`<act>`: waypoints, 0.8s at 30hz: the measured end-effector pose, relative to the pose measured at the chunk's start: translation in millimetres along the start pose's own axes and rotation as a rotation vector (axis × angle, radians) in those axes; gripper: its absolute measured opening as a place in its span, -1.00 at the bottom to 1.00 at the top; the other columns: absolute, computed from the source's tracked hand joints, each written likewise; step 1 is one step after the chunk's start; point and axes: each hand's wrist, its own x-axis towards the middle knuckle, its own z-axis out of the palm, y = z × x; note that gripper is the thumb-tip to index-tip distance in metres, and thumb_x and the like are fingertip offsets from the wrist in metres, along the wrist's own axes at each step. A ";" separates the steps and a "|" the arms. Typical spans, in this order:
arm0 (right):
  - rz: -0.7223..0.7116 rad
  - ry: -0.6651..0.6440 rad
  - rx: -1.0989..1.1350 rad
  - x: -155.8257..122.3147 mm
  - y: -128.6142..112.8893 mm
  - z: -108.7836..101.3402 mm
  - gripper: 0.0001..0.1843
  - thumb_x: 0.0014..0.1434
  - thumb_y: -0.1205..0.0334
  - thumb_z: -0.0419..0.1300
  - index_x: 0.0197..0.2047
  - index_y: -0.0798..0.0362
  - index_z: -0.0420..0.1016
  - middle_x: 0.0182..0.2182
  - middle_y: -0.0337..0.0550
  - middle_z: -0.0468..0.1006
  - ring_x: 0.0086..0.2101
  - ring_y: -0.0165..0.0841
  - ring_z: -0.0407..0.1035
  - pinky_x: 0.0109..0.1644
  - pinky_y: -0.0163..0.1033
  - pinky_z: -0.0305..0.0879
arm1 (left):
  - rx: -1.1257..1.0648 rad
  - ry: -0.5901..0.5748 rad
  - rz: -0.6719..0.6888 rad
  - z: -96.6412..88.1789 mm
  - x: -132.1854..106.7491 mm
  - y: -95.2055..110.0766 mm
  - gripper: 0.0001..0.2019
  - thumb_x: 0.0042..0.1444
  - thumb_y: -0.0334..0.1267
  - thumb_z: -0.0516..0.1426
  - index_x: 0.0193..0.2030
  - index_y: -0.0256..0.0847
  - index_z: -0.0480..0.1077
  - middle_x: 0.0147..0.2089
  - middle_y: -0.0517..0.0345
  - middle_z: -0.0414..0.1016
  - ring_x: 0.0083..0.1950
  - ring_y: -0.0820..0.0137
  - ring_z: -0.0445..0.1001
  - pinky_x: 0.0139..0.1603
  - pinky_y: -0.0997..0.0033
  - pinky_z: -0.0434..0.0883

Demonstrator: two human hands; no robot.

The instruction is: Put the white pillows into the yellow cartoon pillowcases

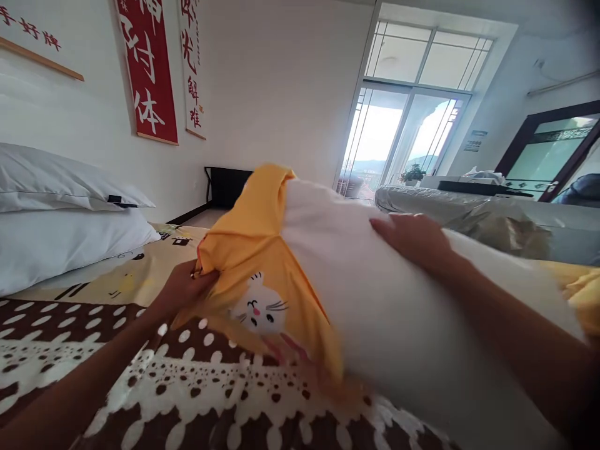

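Note:
A yellow pillowcase (255, 250) with a white rabbit face covers one end of a plump white pillow (337, 250). My left hand (194, 281) is closed on the closed-end corner of the pillowcase. My right hand (412, 237) lies on top of the bare white part of the pillow, its fingers stretched out over the cloth. Most of the pillow is uncovered and reaches toward the lower right. The lower edge of the pillowcase is blurred.
Brown-and-white patterned bedding (197, 375) lies beneath. White pillows (60, 231) are stacked at the left. Yellow cloth (584, 294) lies at the right edge. Behind stand a plastic-wrapped piece of furniture (469, 209) and a glazed door (379, 131). Red scrolls (150, 75) hang on the wall.

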 end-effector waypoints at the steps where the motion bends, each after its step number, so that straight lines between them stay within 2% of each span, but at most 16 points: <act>1: -0.010 0.144 -0.151 -3.1 -6.3 -11.9 -0.48 0.18 -0.29 -0.01 -0.42 0.02 0.31 -0.51 -0.04 0.28 -0.23 -0.09 0.28 -0.18 -0.08 0.13 | 0.036 -0.003 -0.008 0.5 9.9 -1.9 -0.73 -0.22 -0.02 0.19 -0.59 -0.19 0.32 -0.54 0.13 0.37 -0.40 0.24 0.34 -0.43 0.42 0.20; 3: -0.060 0.355 -0.381 -14.5 -19.0 -26.0 -0.40 0.18 -0.36 -0.12 -0.39 0.02 0.35 -0.51 0.02 0.34 -0.28 -0.07 0.29 -0.22 -0.05 0.12 | 0.093 0.008 -0.037 5.2 25.5 -6.4 -0.76 -0.20 -0.06 0.19 -0.58 -0.19 0.33 -0.53 0.10 0.38 -0.38 0.19 0.37 -0.41 0.39 0.20; 4: -0.085 0.387 -0.436 -22.2 -24.5 -27.8 -0.37 0.19 -0.37 -0.15 -0.34 0.03 0.38 -0.51 0.05 0.37 -0.31 -0.07 0.30 -0.25 -0.06 0.11 | 0.099 0.046 -0.031 8.7 29.8 -7.6 -0.81 -0.17 -0.12 0.17 -0.53 -0.19 0.35 -0.50 0.08 0.40 -0.35 0.17 0.39 -0.38 0.38 0.22; 6: -0.117 0.389 -0.536 -39.3 -32.6 -21.2 -0.35 0.21 -0.34 -0.17 -0.27 0.07 0.41 -0.53 0.06 0.41 -0.38 -0.10 0.33 -0.32 -0.12 0.07 | 0.062 0.241 0.060 15.9 30.2 -4.1 -0.83 -0.11 -0.26 0.10 -0.33 -0.20 0.39 -0.32 0.04 0.44 -0.24 0.17 0.42 -0.31 0.36 0.28; 9: -0.284 0.338 -0.653 -61.2 -36.3 7.8 -0.43 0.26 -0.22 -0.11 -0.31 0.10 0.44 -0.59 -0.05 0.45 -0.49 -0.22 0.33 -0.35 -0.20 0.03 | 0.042 0.645 0.373 21.1 14.6 21.4 -0.64 -0.07 -0.40 0.01 -0.07 -0.20 0.30 -0.06 -0.04 0.37 -0.08 0.22 0.39 -0.17 0.32 0.34; 10: -0.386 0.338 -0.658 -66.4 -35.8 19.0 -0.47 0.28 -0.17 -0.09 -0.36 0.10 0.44 -0.60 -0.08 0.46 -0.51 -0.26 0.33 -0.34 -0.21 0.03 | 0.085 0.708 0.495 21.3 8.3 34.7 -0.66 -0.04 -0.40 0.00 -0.07 -0.21 0.29 -0.05 -0.05 0.37 -0.05 0.22 0.38 -0.13 0.30 0.34; 11: -0.491 0.355 -0.656 -70.3 -34.8 29.1 -0.50 0.29 -0.11 -0.07 -0.40 0.10 0.43 -0.60 -0.11 0.47 -0.52 -0.30 0.33 -0.32 -0.21 0.04 | 0.160 0.718 0.612 21.1 2.9 49.4 -0.72 0.00 -0.39 -0.01 -0.11 -0.21 0.30 -0.08 -0.04 0.38 -0.04 0.22 0.37 -0.08 0.27 0.34; 13: -0.655 0.442 -0.643 -75.3 -32.3 42.8 -0.52 0.31 -0.03 -0.04 -0.48 0.09 0.41 -0.59 -0.13 0.49 -0.52 -0.34 0.34 -0.28 -0.22 0.04 | 0.379 0.604 0.772 21.1 -1.6 79.2 -0.82 0.08 -0.34 -0.03 -0.20 -0.21 0.33 -0.15 -0.02 0.43 -0.04 0.21 0.38 -0.02 0.21 0.32; 15: -0.739 0.535 -0.649 -78.0 -30.4 46.2 -0.52 0.30 0.00 -0.02 -0.53 0.08 0.40 -0.60 -0.15 0.46 -0.50 -0.34 0.33 -0.27 -0.21 0.04 | 0.632 0.449 0.781 22.8 3.6 104.0 -0.78 0.12 -0.28 -0.04 -0.18 -0.23 0.37 -0.14 -0.04 0.46 -0.04 0.17 0.39 0.01 0.15 0.29; 17: -0.772 0.569 -0.673 -80.4 -30.1 42.6 -0.55 0.30 0.02 -0.01 -0.49 0.08 0.44 -0.57 -0.14 0.46 -0.45 -0.30 0.33 -0.26 -0.20 0.04 | 0.846 0.308 0.661 24.9 15.3 120.3 -0.71 0.14 -0.21 -0.05 -0.14 -0.27 0.40 -0.09 -0.10 0.47 -0.02 0.10 0.39 0.00 0.09 0.29; 18: -0.777 0.565 -0.682 -82.0 -30.9 40.0 -0.59 0.30 0.04 0.00 -0.41 0.10 0.49 -0.50 -0.10 0.49 -0.40 -0.27 0.34 -0.24 -0.19 0.06 | 0.916 0.213 0.572 25.5 21.7 125.6 -0.67 0.15 -0.17 -0.06 -0.15 -0.29 0.42 -0.10 -0.13 0.48 -0.02 0.08 0.40 -0.02 0.08 0.29; 20: -0.779 0.527 -0.669 -85.9 -35.1 37.2 -0.62 0.31 0.08 -0.02 -0.08 0.17 0.49 -0.24 0.02 0.54 -0.22 -0.19 0.35 -0.13 -0.15 0.10 | 0.981 0.002 0.385 25.2 33.0 132.9 -0.61 0.16 -0.07 -0.09 -0.22 -0.28 0.46 -0.14 -0.14 0.51 -0.07 0.08 0.44 -0.05 0.09 0.32; 22: -0.806 0.449 -0.621 -89.1 -43.4 39.3 -0.46 0.31 0.03 -0.05 0.22 0.20 0.26 0.02 0.14 0.43 -0.03 -0.12 0.29 -0.01 -0.09 0.10 | 0.992 -0.170 0.235 23.7 40.8 138.3 -0.57 0.13 0.02 -0.08 -0.23 -0.24 0.48 -0.15 -0.12 0.53 -0.11 0.10 0.48 -0.09 0.16 0.35; 24: -0.865 0.338 -0.573 -89.8 -55.5 45.7 -0.32 0.30 -0.11 -0.08 0.35 0.11 0.06 0.13 0.17 0.32 0.04 -0.08 0.22 0.04 -0.05 0.10 | 1.028 -0.248 0.164 23.1 45.9 142.9 -0.60 0.05 0.03 0.01 -0.18 -0.19 0.49 -0.12 -0.10 0.53 -0.09 0.11 0.49 -0.10 0.21 0.36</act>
